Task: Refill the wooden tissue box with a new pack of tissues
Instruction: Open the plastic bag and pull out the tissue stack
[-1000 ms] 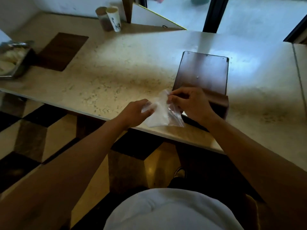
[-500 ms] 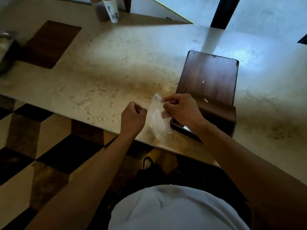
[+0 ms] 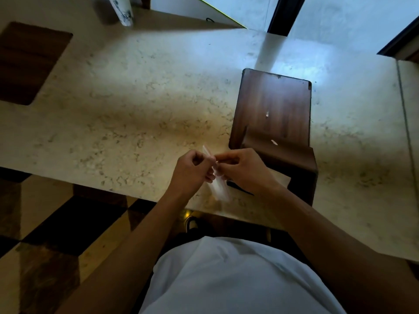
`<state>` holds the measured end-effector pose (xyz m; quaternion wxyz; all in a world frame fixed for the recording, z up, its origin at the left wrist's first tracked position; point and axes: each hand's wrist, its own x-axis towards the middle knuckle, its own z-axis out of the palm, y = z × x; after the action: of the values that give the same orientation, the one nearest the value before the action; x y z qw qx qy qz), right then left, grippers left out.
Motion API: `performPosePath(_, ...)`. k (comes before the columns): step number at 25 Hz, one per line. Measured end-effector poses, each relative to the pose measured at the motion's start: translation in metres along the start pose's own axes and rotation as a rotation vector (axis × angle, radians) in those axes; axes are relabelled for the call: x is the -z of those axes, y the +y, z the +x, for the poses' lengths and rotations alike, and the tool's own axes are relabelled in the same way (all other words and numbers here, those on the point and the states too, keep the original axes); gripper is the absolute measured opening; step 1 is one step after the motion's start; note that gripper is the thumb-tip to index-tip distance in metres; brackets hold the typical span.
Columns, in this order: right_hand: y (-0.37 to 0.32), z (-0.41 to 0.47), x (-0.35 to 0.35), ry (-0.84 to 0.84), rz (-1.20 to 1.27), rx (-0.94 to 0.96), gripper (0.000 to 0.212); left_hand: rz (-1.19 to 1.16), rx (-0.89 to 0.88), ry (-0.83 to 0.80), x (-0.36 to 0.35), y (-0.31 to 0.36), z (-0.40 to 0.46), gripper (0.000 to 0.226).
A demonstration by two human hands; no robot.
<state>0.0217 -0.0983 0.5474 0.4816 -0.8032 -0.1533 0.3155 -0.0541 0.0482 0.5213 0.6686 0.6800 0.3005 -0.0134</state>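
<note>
The dark wooden tissue box [image 3: 273,114] lies on the marble counter [image 3: 136,109], its near end open, with a bit of white tissue [image 3: 284,179] showing there. A thin clear plastic wrapper [image 3: 219,189] hangs edge-on over the counter's front edge, just left of the box. My left hand [image 3: 192,171] and my right hand [image 3: 242,172] both pinch its upper part, fingertips nearly meeting. The right hand hides the box's near left corner.
A paper cup [image 3: 121,11] stands at the back of the counter. A dark wooden inlay [image 3: 29,62] sits at the counter's left. A checkered floor [image 3: 56,223] lies below the counter edge. A seam [image 3: 405,132] runs down the counter at right.
The view has moved closer and tilted down. The wrapper has turned from a flat, spread sheet to edge-on, and my left hand has closed in beside my right to pinch it.
</note>
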Motion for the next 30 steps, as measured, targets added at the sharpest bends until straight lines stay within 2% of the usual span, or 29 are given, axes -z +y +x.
performPosePath(9,-0.001,0.009,0.000,-0.057,0.085,-0.033,0.014,0.087,-0.027,-0.032,0.007,0.002,-0.001,0.030)
performPosePath(16,0.009,0.007,0.007,-0.122,0.470,-0.258,0.022,-0.014,0.009,-0.124,0.017,0.005,-0.005,0.023)
performPosePath(18,0.010,0.007,0.006,-0.134,0.425,-0.262,0.019,0.068,0.028,-0.165,0.016,0.005,-0.005,0.019)
performPosePath(23,0.004,0.006,-0.001,-0.112,0.148,-0.134,0.007,0.240,0.047,-0.287,0.015,0.010,-0.006,0.034)
performPosePath(30,0.005,0.002,-0.005,0.043,-0.085,-0.040,0.005,0.454,-0.094,-0.191,0.001,0.008,-0.009,0.034)
